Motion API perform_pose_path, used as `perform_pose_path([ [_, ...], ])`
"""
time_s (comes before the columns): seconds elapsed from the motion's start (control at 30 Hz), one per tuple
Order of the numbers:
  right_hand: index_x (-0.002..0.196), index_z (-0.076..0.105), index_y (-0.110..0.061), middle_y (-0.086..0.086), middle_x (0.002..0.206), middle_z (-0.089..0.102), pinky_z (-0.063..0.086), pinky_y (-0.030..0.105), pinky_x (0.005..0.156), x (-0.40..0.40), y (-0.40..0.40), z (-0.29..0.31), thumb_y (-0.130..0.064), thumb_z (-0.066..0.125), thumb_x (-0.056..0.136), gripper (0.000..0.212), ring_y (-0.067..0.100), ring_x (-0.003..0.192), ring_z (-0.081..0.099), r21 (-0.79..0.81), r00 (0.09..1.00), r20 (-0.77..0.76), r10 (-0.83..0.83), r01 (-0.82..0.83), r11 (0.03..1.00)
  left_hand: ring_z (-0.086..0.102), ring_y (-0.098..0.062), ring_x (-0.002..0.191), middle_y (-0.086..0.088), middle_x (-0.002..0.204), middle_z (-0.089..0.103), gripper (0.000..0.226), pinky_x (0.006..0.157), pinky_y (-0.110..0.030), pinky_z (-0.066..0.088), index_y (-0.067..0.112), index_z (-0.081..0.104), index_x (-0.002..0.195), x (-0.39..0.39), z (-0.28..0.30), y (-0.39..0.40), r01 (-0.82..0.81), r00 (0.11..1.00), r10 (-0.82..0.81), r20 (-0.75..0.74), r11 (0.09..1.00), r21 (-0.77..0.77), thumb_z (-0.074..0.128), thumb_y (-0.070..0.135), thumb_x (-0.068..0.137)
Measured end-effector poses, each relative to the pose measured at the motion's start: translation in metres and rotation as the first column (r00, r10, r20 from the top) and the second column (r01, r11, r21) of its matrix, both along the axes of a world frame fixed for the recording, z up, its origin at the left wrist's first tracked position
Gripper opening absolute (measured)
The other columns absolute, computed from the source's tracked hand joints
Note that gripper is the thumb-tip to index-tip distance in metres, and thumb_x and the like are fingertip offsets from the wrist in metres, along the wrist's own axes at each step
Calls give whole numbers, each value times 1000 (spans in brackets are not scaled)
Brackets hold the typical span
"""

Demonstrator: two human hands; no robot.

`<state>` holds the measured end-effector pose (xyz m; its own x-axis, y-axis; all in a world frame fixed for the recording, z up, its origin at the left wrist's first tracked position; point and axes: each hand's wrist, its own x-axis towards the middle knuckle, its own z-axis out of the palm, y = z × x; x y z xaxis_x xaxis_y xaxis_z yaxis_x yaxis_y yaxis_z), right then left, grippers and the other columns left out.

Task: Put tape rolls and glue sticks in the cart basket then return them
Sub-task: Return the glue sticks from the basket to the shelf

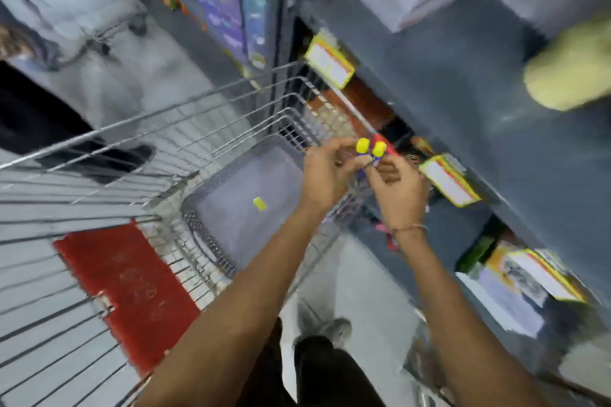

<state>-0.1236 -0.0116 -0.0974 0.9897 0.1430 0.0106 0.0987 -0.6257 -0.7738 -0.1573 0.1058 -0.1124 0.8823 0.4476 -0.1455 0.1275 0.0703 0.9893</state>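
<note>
Head view, blurred by motion, shows the fingertips of both hands meeting over the far right corner of the cart. The left hand (325, 172) curls its fingers around one yellow-capped glue stick with a blue body (362, 146), its cap standing up above the knuckles. The right hand (398, 193), palm turned partly up, pinches a second yellow-capped glue stick (379, 149) just beside the first, so that the two caps sit nearly touching; whether either hand holds more than one stick cannot be told through the blur. Around the right wrist runs a thin thread bracelet (410, 227). Below and left of the hands, a third small yellow-capped piece (259, 203) lies alone on the floor of the grey plastic mesh basket (211, 235), which sits inside the silver wire shopping cart (172, 129). A red plastic flap (125, 291) lies flat at the near end of the cart. To the right of the hands rises a dark grey metal shelving unit (463, 82) with yellow-edged price labels (329, 61) along its shelf edges, and a pale yellow rounded object (568, 76) rests on an upper shelf, too blurred to identify. No tape rolls can be made out anywhere.
</note>
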Motion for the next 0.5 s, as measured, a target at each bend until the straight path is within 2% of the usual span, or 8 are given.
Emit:
perform_pose_path([
  [0.07,88,70,-10,1,73,69,50,19,69,-5,-64,33,-20,74,80,13,10,65,64,42,984,91,-154,151,988,61,1,67,3,79,68,22,70,-16,52,6,68,97,13,36,-59,145,986,-142,84,989,-39,75,2,75],
  [0.17,89,69,-11,3,76,70,48,22,70,-17,-157,68,-25,75,79,18,16,69,64,42,923,153,-353,351,936,59,-5,68,0,82,66,21,72,-20,51,8,69,95,24,76,-147,338,932,-336,138,941,9,76,5,75],
  [0.27,89,69,-7,11,81,73,52,28,73,-33,-251,95,-20,75,79,17,14,67,62,77,819,216,-532,529,845,58,7,62,0,81,68,20,69,-10,48,8,69,94,33,104,-239,492,848,-498,184,867,78,76,5,75],
  [0.3,90,69,-6,11,81,72,52,24,72,-37,-276,99,-18,75,80,17,14,67,62,92,790,229,-568,564,821,58,7,62,-3,83,70,20,68,-10,48,8,70,94,35,111,-264,522,828,-530,183,848,91,76,6,76],
  [0.37,91,69,-1,9,77,69,44,0,65,-46,-325,106,-14,74,80,17,13,67,61,114,733,252,-632,626,771,62,-5,67,-9,90,74,21,69,-10,48,8,70,96,38,122,-312,567,795,-579,181,815,118,76,8,76],
  [0.4,91,69,0,10,77,69,39,-8,59,-50,-352,109,-12,74,80,17,13,67,60,120,695,263,-669,664,738,63,-10,69,-10,91,75,21,68,-7,47,7,70,96,40,126,-338,594,773,-608,181,794,130,76,8,76],
  [0.5,91,68,5,19,84,73,39,-9,59,-61,-426,108,-9,73,82,17,17,70,62,152,590,241,-771,761,630,64,-10,71,-9,91,76,19,66,0,44,9,71,96,41,130,-409,629,730,-661,175,749,207,76,11,77],
])
